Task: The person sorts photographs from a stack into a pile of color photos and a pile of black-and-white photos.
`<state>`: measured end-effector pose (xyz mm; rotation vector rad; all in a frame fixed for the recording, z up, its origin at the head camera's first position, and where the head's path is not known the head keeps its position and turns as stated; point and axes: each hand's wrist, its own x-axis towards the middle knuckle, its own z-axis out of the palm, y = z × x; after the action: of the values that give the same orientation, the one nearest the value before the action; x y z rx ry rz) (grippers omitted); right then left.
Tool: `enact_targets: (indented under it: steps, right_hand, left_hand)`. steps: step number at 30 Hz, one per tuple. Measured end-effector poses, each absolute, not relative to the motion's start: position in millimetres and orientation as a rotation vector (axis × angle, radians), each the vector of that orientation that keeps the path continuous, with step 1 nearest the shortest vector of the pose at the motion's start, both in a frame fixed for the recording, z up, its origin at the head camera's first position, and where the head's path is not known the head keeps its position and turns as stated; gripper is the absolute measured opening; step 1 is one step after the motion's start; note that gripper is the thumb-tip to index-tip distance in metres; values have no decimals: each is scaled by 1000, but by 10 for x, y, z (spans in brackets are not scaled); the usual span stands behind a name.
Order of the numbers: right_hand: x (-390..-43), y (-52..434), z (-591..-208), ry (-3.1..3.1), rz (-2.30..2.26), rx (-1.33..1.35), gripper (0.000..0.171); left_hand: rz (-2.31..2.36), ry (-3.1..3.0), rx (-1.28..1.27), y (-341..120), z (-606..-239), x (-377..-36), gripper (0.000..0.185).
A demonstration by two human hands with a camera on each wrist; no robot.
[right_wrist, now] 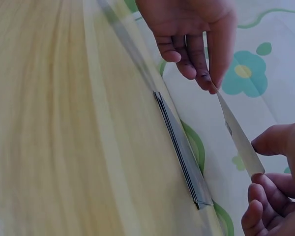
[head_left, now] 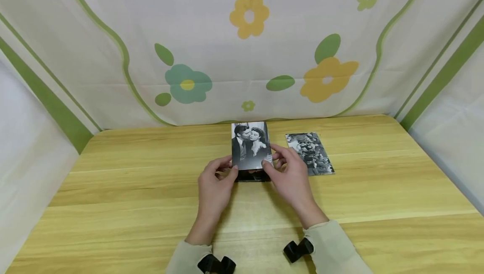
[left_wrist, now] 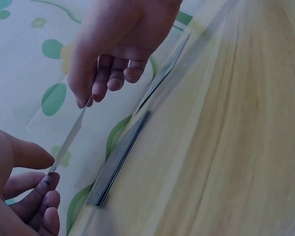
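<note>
A black-and-white photo print (head_left: 249, 146) of a couple is held up by its lower side edges. My left hand (head_left: 214, 185) pinches its left edge between thumb and fingers, and my right hand (head_left: 289, 175) does the same on the right edge. Seen from the side, the print (left_wrist: 68, 142) is thin and clear of the table. Beneath it lies a small stack of prints (right_wrist: 179, 152), dark on top, mostly covered by the held print in the head view. Right of the stack, beside my right hand, a black-and-white crowd picture (head_left: 315, 156) lies flat.
The wooden table (head_left: 132, 206) runs back to a white curtain (head_left: 219, 47) printed with flowers and leaves. More pale cloth (head_left: 26, 139) hangs along the left side and the right side. A black camera mount (head_left: 298, 250) sits on each sleeve cuff.
</note>
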<state>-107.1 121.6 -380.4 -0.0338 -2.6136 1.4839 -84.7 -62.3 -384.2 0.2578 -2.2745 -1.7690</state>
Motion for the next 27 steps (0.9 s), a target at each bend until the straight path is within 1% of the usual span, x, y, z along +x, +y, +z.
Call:
enact_targets:
  steps: [8,12,18,23,27]
  right_hand:
    - [-1108,1330,-3825,-2554,1467,-108,49]
    - [-1138,1472,-3823,-2507,1440,-209,43]
    - [-1186,1793,-3780,-2448,1443,-401,33]
    - [-1205,2074,-3749,-2428,1407,-552,34]
    - [-1209,2250,-3723,-2436,1373,-640,35]
  left_hand:
    - [-1841,-2240,223,-462,-3864,-897,26]
    - [-1910,-2255,190,-274,-3854,-963,26]
    - [-1947,-2293,153,125,-3835,-1045,27]
    - [-1994,-2330,133,449,-3828,-1072,28]
    - [-2015,-2360,105,607,-3811,-1097,28]
